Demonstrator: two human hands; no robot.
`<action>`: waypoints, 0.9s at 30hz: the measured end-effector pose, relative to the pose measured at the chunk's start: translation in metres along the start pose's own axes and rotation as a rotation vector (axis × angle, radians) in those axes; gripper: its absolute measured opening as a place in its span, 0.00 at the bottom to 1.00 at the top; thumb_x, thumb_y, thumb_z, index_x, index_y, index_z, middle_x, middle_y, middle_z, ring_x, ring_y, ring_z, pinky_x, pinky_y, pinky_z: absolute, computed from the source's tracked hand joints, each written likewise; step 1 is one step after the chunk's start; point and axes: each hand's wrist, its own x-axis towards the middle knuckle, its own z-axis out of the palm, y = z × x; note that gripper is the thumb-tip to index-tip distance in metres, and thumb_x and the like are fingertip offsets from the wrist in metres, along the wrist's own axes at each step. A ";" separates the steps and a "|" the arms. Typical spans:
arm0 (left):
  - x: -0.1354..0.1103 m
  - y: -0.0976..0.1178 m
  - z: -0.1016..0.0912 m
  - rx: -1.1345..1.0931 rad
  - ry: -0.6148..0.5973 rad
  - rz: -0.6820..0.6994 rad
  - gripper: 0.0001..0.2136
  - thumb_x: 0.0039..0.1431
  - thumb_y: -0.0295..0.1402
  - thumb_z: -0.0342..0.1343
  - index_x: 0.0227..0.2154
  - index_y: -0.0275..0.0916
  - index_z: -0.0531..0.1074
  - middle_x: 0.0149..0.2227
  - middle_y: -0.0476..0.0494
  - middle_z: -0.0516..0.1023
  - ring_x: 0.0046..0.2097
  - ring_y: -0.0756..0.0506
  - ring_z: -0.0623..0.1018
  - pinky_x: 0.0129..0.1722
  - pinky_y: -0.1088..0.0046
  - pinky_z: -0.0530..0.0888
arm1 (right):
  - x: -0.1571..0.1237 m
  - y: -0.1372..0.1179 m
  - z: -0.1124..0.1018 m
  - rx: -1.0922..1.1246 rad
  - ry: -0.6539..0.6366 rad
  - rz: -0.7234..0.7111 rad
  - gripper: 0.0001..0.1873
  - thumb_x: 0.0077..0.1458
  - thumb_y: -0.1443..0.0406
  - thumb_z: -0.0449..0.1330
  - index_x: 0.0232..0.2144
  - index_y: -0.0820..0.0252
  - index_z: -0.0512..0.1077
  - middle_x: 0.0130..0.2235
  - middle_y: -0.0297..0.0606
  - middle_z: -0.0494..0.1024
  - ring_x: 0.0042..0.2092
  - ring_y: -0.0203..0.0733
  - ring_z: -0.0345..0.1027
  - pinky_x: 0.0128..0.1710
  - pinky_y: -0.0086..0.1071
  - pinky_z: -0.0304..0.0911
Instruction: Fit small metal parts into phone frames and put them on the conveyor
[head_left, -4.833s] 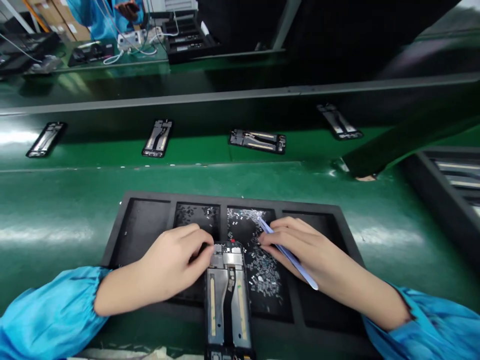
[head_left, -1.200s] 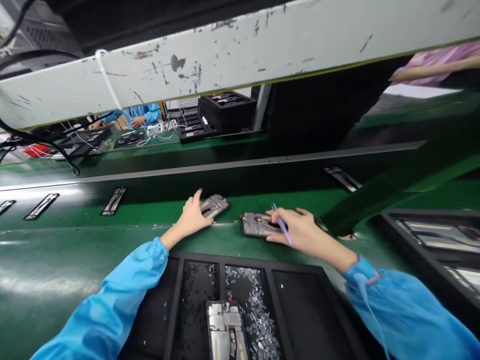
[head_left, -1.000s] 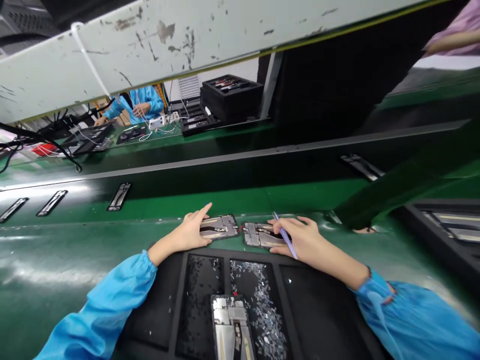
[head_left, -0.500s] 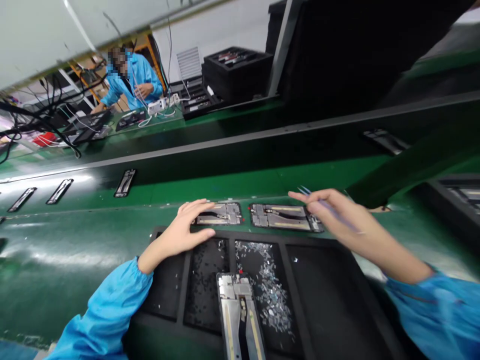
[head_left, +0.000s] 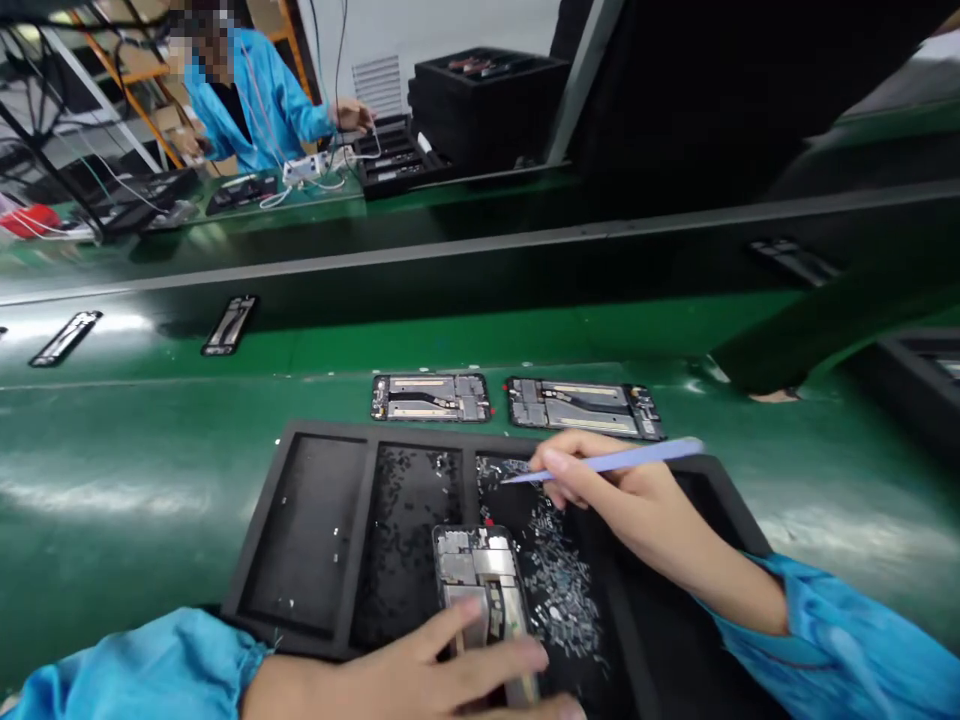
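Observation:
A black tray (head_left: 300, 530) with several compartments lies before me on the green bench. My left hand (head_left: 420, 675) rests at the bottom edge with fingers on a phone frame (head_left: 480, 570) that lies across the tray's dividers. My right hand (head_left: 622, 490) pinches light-blue tweezers (head_left: 607, 462), their tips over a compartment of small silvery parts (head_left: 559, 580). Two more phone frames, one on the left (head_left: 430, 397) and one on the right (head_left: 583, 407), lie side by side just beyond the tray.
Further phone frames (head_left: 229, 324) lie along the belt at the left. A person in a blue coat (head_left: 247, 95) works at the far bench among black trays (head_left: 480, 90) and cables. Another dark tray (head_left: 919, 385) sits at the right edge.
Both hands have drawn back from the two frames beyond the tray. The left hand now lies on the frame in the tray, and the right has brought the tweezers over the silvery parts.

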 end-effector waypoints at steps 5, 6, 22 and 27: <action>0.000 0.023 0.029 -0.080 0.059 -0.225 0.27 0.68 0.48 0.56 0.67 0.54 0.63 0.69 0.44 0.64 0.65 0.33 0.70 0.58 0.51 0.74 | 0.003 -0.001 -0.002 -0.066 -0.144 0.158 0.21 0.58 0.47 0.63 0.30 0.59 0.75 0.23 0.32 0.72 0.19 0.31 0.59 0.16 0.26 0.57; 0.000 0.024 0.031 -0.115 0.048 -0.228 0.28 0.68 0.49 0.56 0.68 0.54 0.62 0.69 0.43 0.63 0.65 0.32 0.70 0.59 0.50 0.73 | 0.003 0.000 -0.002 -0.069 -0.165 0.186 0.21 0.58 0.47 0.63 0.30 0.59 0.75 0.21 0.32 0.72 0.18 0.30 0.59 0.15 0.26 0.56; -0.002 0.041 0.061 0.018 0.108 -0.319 0.23 0.69 0.43 0.58 0.63 0.42 0.70 0.74 0.43 0.50 0.73 0.31 0.53 0.65 0.57 0.69 | -0.006 -0.005 -0.001 -0.162 -0.110 0.035 0.16 0.59 0.51 0.62 0.29 0.54 0.79 0.29 0.36 0.81 0.30 0.41 0.74 0.30 0.33 0.71; -0.003 0.042 0.060 -0.015 0.057 -0.342 0.25 0.66 0.42 0.61 0.64 0.47 0.68 0.75 0.49 0.49 0.74 0.34 0.51 0.64 0.61 0.72 | -0.007 -0.001 -0.002 -0.169 -0.115 0.059 0.16 0.61 0.50 0.60 0.31 0.53 0.79 0.31 0.35 0.81 0.32 0.42 0.76 0.32 0.34 0.71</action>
